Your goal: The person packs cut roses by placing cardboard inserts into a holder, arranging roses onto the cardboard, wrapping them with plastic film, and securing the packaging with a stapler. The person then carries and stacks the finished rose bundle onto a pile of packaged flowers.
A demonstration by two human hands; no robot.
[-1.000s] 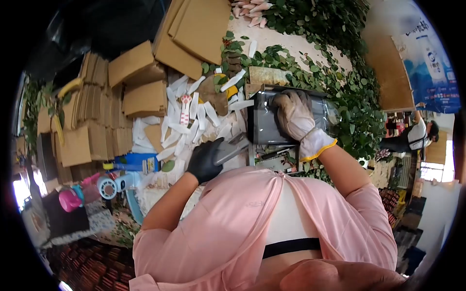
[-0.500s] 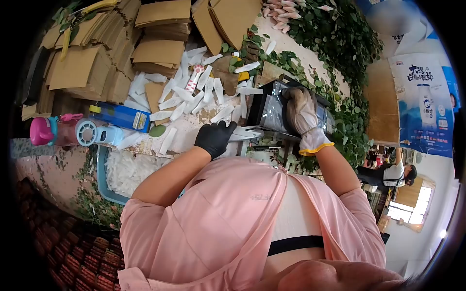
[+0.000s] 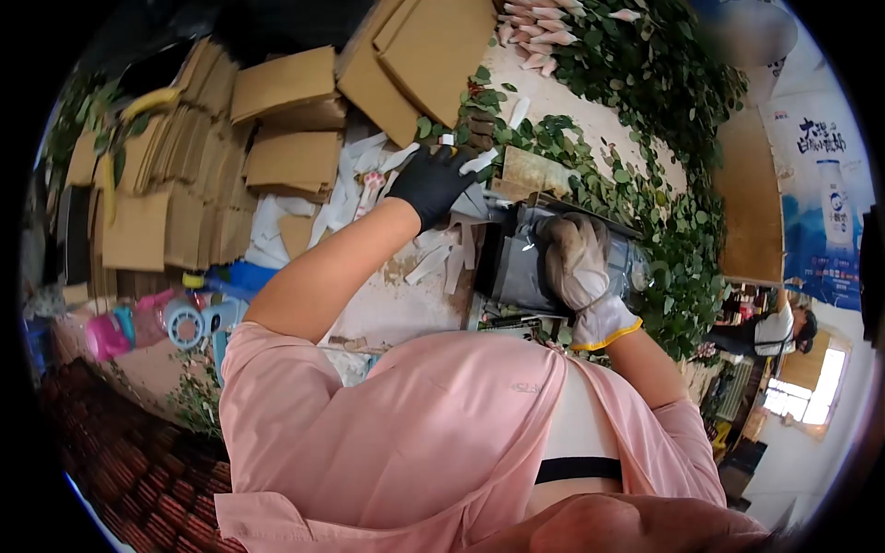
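My left hand (image 3: pixel 431 189), in a black glove, reaches over the white strips (image 3: pixel 346 189). Its fingers are closed around a grey tool (image 3: pixel 472 203), partly hidden under the palm. Close to its fingertips lie a small white-capped item and one white strip. My right hand (image 3: pixel 576 263) wears a soiled white glove with a yellow cuff. It rests bent inside a black tray (image 3: pixel 489 263) lined with grey, shiny plastic (image 3: pixel 525 267). Those fingers are curled together, their tips hidden, and what they hold cannot be made out.
Stacked brown cardboard (image 3: pixel 138 226) stands at the left, with larger sheets (image 3: pixel 419 64) at the top. Green leaves (image 3: pixel 682 203) spread around the tray. A pink bottle (image 3: pixel 111 336) and a light blue fan (image 3: pixel 189 327) are at lower left. Another person (image 3: pixel 774 332) is far right.
My left hand has moved up and away from my body, from beside the tray's near corner to over the white strips. My right hand stays in the tray. The camera view has shifted.
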